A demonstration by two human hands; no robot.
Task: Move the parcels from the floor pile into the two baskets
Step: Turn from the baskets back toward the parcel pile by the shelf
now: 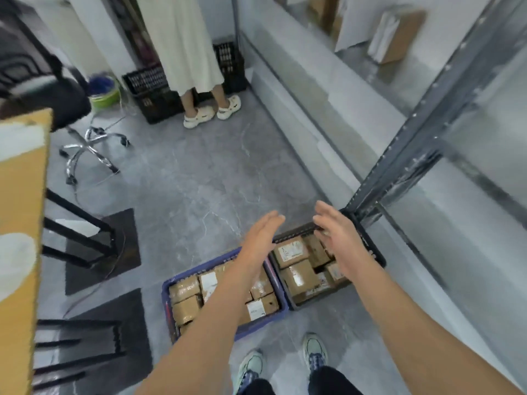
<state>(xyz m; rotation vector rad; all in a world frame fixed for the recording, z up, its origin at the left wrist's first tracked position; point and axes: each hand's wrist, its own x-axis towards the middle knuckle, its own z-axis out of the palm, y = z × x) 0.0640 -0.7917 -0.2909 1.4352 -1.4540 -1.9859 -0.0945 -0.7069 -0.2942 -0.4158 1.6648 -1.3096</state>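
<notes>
Left hand (261, 240), right hand (339, 238); labels (209, 280) unreadable

Both hands, left (261, 238) and right (340, 236), reach out empty with straight fingers. Below them sit a blue basket (165, 292) and a black basket (380, 262), each holding brown parcels (298, 276).

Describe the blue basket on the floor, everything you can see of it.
The blue basket is a rectangular crate, plastic by its look. It sits flat on the grey floor, its right side close beside the black basket. Brown cardboard parcels, several with white labels, fill it about to the rim. The left forearm crosses above it, hiding part.
</notes>
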